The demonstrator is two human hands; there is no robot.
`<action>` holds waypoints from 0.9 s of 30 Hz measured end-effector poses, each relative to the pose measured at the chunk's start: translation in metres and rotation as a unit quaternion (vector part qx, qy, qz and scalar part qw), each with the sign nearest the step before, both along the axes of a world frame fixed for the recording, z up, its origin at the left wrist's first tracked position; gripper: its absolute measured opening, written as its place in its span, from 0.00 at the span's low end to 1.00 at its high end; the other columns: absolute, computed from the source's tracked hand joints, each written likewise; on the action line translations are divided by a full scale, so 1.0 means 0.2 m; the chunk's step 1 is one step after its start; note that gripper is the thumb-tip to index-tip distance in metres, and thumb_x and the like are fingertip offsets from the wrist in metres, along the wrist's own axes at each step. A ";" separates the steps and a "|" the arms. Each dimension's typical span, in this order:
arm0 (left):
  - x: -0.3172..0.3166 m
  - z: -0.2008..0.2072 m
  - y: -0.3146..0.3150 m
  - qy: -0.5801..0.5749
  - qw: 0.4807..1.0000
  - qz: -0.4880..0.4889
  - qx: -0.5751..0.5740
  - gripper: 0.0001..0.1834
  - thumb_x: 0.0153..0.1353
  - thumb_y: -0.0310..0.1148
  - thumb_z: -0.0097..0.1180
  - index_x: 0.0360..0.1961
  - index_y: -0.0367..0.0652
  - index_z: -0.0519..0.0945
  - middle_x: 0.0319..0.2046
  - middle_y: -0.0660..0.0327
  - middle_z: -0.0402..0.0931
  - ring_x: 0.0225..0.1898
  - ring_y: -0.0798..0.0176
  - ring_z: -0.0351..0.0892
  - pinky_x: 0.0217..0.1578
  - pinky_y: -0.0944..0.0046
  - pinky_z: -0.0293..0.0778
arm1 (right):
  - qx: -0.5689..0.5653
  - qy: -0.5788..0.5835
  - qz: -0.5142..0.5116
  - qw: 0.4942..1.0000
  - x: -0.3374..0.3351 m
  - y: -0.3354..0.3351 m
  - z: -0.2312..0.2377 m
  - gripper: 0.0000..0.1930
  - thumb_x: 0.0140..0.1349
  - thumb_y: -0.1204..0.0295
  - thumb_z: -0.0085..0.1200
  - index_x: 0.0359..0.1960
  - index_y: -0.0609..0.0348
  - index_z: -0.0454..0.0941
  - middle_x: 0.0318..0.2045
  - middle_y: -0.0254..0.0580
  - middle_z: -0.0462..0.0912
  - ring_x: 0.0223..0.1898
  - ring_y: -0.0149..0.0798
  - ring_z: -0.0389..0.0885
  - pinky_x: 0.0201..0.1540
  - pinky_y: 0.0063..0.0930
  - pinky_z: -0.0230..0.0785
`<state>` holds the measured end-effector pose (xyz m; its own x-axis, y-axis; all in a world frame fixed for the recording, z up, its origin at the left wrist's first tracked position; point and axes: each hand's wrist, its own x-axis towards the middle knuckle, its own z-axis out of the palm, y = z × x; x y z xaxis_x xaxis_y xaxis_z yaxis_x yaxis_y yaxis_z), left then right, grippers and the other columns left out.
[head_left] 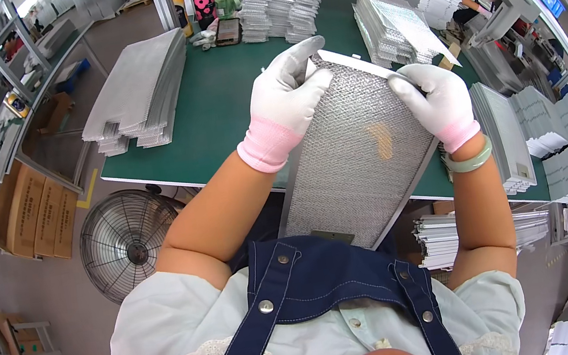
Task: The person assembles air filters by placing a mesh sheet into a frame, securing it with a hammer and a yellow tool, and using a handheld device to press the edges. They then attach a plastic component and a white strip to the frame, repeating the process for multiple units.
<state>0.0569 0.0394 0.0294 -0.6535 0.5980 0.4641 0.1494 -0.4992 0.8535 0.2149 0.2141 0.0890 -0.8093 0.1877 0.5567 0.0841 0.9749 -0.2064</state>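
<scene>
A silver metal mesh filter panel (341, 161) leans up in front of my chest, its lower end against my navy apron (336, 273). A thin metal frame runs along its sides, and a pale strip (359, 65) lies along its top edge. My left hand (289, 91), in a white glove with a pink cuff, pinches the top left corner. At the top right corner, my right hand (435, 98) is closed on the edge, thumb on the mesh. A tan patch (381, 141) shows on the mesh face.
Stacks of mesh sheets stand on the green table (223, 75): one left (135, 82), one at the back (278, 0), one right (390, 27). Framed panels (504, 135) lie at far right. A floor fan (133, 246) and cartons (36, 209) stand left. Two people are farther off.
</scene>
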 end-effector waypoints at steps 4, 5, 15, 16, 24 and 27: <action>0.02 0.00 -0.01 -0.002 0.999 -0.003 0.038 0.26 0.63 0.18 0.57 0.62 0.33 0.69 0.42 0.61 0.79 0.43 0.73 0.77 0.47 0.72 0.73 | 0.032 0.031 0.020 0.999 -0.02 -0.03 0.00 0.14 0.63 0.58 0.57 0.33 0.57 0.84 0.26 0.46 0.82 0.31 0.49 0.83 0.34 0.34 0.73; 0.02 0.00 -0.02 -0.001 0.999 -0.010 0.045 0.26 0.63 0.18 0.57 0.62 0.32 0.68 0.44 0.59 0.80 0.44 0.72 0.78 0.48 0.71 0.73 | 0.037 0.038 0.024 0.998 -0.02 -0.03 -0.01 0.14 0.63 0.59 0.58 0.33 0.57 0.84 0.26 0.46 0.82 0.30 0.49 0.83 0.34 0.34 0.73; 0.01 0.02 -0.18 0.010 0.997 -0.072 -0.006 0.24 0.60 0.19 0.60 0.58 0.32 0.70 0.43 0.57 0.81 0.42 0.72 0.79 0.46 0.70 0.74 | 0.115 0.074 0.061 0.989 0.01 -0.05 -0.03 0.12 0.60 0.60 0.61 0.34 0.55 0.82 0.23 0.42 0.80 0.26 0.46 0.81 0.30 0.36 0.72; 0.02 0.00 -0.19 0.005 0.997 -0.072 -0.006 0.24 0.60 0.19 0.60 0.58 0.32 0.71 0.43 0.57 0.81 0.41 0.72 0.79 0.45 0.71 0.74 | 0.141 0.090 0.058 0.984 0.02 -0.07 -0.05 0.12 0.60 0.60 0.61 0.34 0.55 0.82 0.22 0.41 0.80 0.25 0.46 0.81 0.30 0.36 0.71; 0.03 -0.06 -0.17 0.119 0.981 0.122 -0.090 0.23 0.59 0.22 0.62 0.54 0.33 0.70 0.42 0.57 0.80 0.40 0.73 0.78 0.43 0.74 0.73 | 0.172 0.080 0.063 0.980 -0.07 -0.11 -0.07 0.11 0.60 0.60 0.60 0.34 0.54 0.80 0.20 0.39 0.76 0.23 0.45 0.78 0.27 0.37 0.69; 0.01 -0.03 -0.20 0.160 0.974 0.114 -0.110 0.25 0.59 0.25 0.62 0.56 0.32 0.68 0.49 0.51 0.78 0.48 0.69 0.77 0.50 0.69 0.72 | 0.170 0.062 0.057 0.982 -0.08 -0.10 -0.08 0.12 0.60 0.60 0.60 0.35 0.55 0.80 0.21 0.40 0.77 0.24 0.45 0.78 0.28 0.37 0.69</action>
<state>0.0585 -0.0002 0.0227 -0.6234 0.5625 0.5431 0.5118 -0.2316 0.8273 0.1995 0.1944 0.0723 -0.7361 -0.1138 0.6672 -0.0352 0.9909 0.1302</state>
